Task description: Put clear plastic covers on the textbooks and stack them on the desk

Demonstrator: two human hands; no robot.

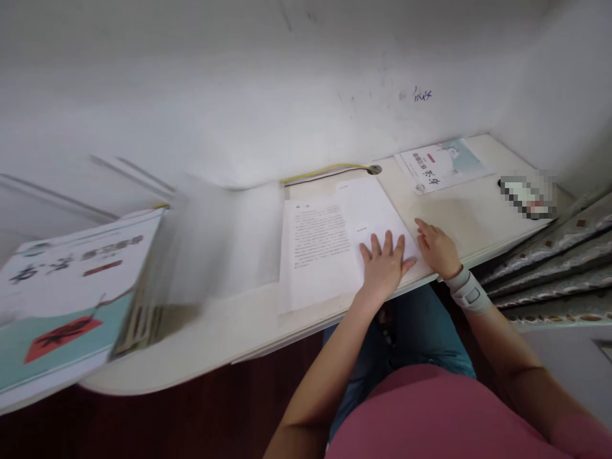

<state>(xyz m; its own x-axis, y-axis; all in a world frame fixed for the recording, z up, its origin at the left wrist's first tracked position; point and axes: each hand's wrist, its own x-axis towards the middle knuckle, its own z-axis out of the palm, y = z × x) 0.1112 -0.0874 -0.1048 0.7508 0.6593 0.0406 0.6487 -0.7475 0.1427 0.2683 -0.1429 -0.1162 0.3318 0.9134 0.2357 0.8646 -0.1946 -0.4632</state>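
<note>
Lying near the front edge of the desk (478,210): printed papers (315,280). Left hand (382,262), fingers spread flat on the mostly blank page (370,204). Right hand (438,250), loosely bent just beside it, apparently holding nothing. Judged risk: a sideways drag of the left palm could crease or shift the page.

White wall (268,115), smudged, blue scribble (422,95) toward the right; lighter mid-wall, dimmer up top. White desk (191,357) against it, rounded front corner, cable hole (375,169) with yellow cable (325,172). Dark reddish floor (215,408) below. Grey patterned fabric (564,261) in folds, far right.
</note>
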